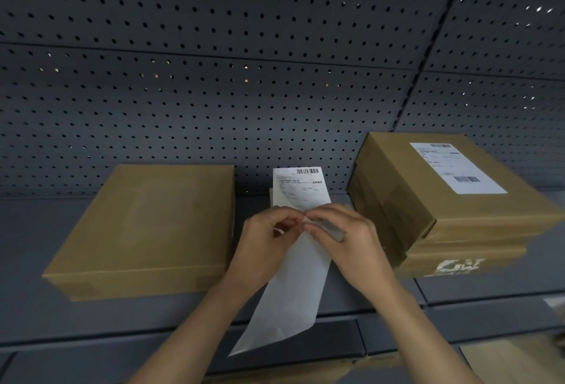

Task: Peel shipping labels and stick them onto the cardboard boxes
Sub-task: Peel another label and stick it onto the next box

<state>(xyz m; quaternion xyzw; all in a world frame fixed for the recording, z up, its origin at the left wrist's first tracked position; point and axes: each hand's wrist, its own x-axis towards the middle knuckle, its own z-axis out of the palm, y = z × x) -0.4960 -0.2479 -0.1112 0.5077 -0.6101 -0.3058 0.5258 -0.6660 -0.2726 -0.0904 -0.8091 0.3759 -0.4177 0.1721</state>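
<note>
Shipping label point(301, 187), centre of view, held upright above the shelf point(30, 230), printed face and barcode toward the camera. Its lower edge is pinched from both sides: left hand point(266, 246) and right hand point(348, 240) meet fingertip to fingertip, curled and clamped on the paper. Which layer each hand holds cannot be told. At 6 o'clock a blank backing strip point(293, 298) hangs below the hands, so the peel appears begun but not finished.

At 9 o'clock, a flat cardboard box point(146, 224) with a bare top, probably the one to be labelled next. At 2 o'clock, a stack of boxes: the upper box point(428, 200) already carries a stuck label point(455, 168), and the lower box point(464, 258) shows no label on its visible side. Judged progress: one box done, at least one left. Pegboard point(214, 77) at 12 o'clock.
</note>
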